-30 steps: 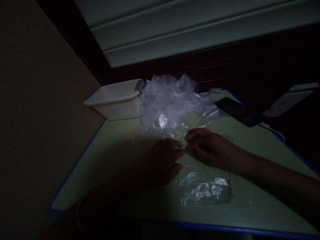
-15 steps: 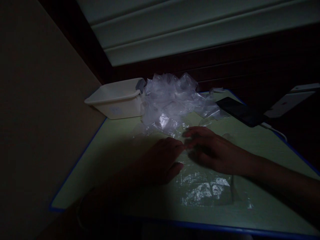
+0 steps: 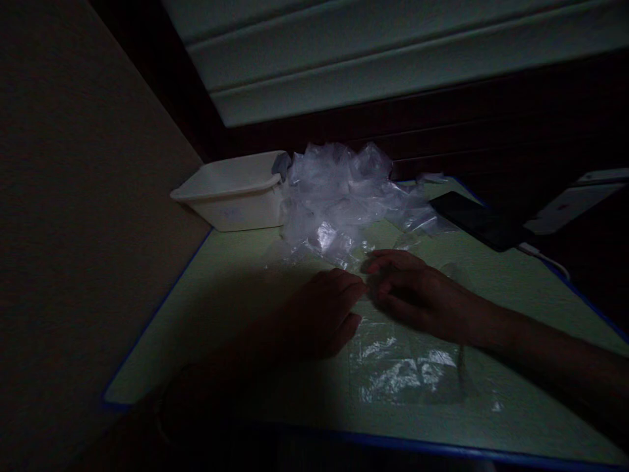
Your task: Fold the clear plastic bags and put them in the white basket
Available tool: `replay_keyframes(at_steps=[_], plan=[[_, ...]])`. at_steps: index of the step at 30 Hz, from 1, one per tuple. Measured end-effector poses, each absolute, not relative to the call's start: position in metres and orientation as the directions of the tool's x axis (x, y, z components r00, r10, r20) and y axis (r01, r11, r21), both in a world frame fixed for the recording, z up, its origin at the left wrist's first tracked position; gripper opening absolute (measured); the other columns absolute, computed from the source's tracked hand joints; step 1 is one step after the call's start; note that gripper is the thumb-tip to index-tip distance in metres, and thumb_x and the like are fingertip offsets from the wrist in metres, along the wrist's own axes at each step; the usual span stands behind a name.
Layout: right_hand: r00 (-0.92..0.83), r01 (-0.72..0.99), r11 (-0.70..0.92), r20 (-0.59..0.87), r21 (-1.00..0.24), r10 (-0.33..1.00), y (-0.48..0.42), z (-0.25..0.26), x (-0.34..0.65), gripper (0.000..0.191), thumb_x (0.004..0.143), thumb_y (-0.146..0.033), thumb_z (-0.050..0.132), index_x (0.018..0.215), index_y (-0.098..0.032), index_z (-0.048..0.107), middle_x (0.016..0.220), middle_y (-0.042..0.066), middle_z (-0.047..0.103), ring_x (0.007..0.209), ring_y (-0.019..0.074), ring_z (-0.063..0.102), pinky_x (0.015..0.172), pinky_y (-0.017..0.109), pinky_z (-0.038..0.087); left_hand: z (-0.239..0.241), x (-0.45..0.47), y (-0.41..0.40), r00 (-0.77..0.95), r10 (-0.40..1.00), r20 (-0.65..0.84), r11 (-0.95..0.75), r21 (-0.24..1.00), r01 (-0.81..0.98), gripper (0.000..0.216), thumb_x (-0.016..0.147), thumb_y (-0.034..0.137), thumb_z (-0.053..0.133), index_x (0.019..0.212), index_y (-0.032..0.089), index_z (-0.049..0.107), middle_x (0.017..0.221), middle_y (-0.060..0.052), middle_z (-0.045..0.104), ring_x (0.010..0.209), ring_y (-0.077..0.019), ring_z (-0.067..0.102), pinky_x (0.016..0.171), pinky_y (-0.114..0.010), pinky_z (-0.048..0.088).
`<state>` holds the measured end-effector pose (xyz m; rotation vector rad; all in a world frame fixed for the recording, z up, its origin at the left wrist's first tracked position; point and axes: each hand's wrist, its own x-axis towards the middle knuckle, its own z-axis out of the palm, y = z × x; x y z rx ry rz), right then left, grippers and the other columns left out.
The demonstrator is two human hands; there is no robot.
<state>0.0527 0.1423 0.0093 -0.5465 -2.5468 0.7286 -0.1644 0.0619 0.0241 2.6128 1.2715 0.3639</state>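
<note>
A flat clear plastic bag (image 3: pixel 403 364) lies on the pale green table (image 3: pixel 236 308) in front of me, in very dim light. My left hand (image 3: pixel 319 314) rests palm down on its left part, fingers stretched toward the far edge. My right hand (image 3: pixel 417 295) lies on the bag's far edge, fingers curled and meeting the left fingertips. Whether either hand pinches the plastic is too dark to tell. Just beyond the hands sits a heap of crumpled clear plastic bags (image 3: pixel 339 196).
A white plastic tub (image 3: pixel 230 193) stands at the far left by the wall. A dark phone (image 3: pixel 479 219) with a white cable (image 3: pixel 545 259) lies at the far right. The table has a blue edge (image 3: pixel 442 449).
My right hand drew slightly back and its fingers curled in. The flat bag shifted a little under the hands. The left hand stayed almost where it was.
</note>
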Motion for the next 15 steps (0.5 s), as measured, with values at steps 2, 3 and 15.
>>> replay_keyframes(at_steps=[2, 3, 15], plan=[[-0.824, 0.250, 0.763, 0.282, -0.597, 0.491, 0.143, 0.009, 0.052, 0.012, 0.088, -0.026, 0.056, 0.083, -0.020, 0.066, 0.117, 0.009, 0.059, 0.125, 0.0245, 0.046, 0.104, 0.046, 0.038, 0.024, -0.164, 0.062, 0.595, 0.796, 0.115, -0.599, 0.300, 0.742, 0.033, 0.089, 0.021, 0.050, 0.121, 0.013, 0.049, 0.121, -0.013, 0.056, 0.113, -0.0251, 0.050, 0.101, -0.042, 0.041], [-0.822, 0.252, 0.751, 0.274, -0.610, 0.499, 0.144, 0.008, 0.052, 0.013, 0.089, -0.026, 0.056, 0.082, -0.020, 0.066, 0.117, 0.009, 0.059, 0.123, 0.0244, 0.047, 0.104, 0.046, 0.038, 0.024, -0.164, 0.062, 0.595, 0.795, 0.116, -0.600, 0.299, 0.742, 0.033, 0.089, 0.021, 0.050, 0.121, 0.013, 0.049, 0.121, -0.013, 0.056, 0.113, -0.0253, 0.050, 0.101, -0.043, 0.041], [-0.797, 0.244, 0.620, 0.210, -0.746, 0.567, 0.142, 0.014, 0.047, 0.026, 0.091, -0.031, 0.051, 0.074, -0.018, 0.064, 0.111, 0.010, 0.061, 0.109, 0.0239, 0.057, 0.094, 0.044, 0.046, 0.014, -0.163, 0.067, 0.528, 0.828, 0.190, -0.561, 0.274, 0.781, 0.029, 0.089, 0.022, 0.055, 0.116, 0.012, 0.055, 0.113, -0.012, 0.062, 0.105, -0.0241, 0.055, 0.096, -0.042, 0.045]])
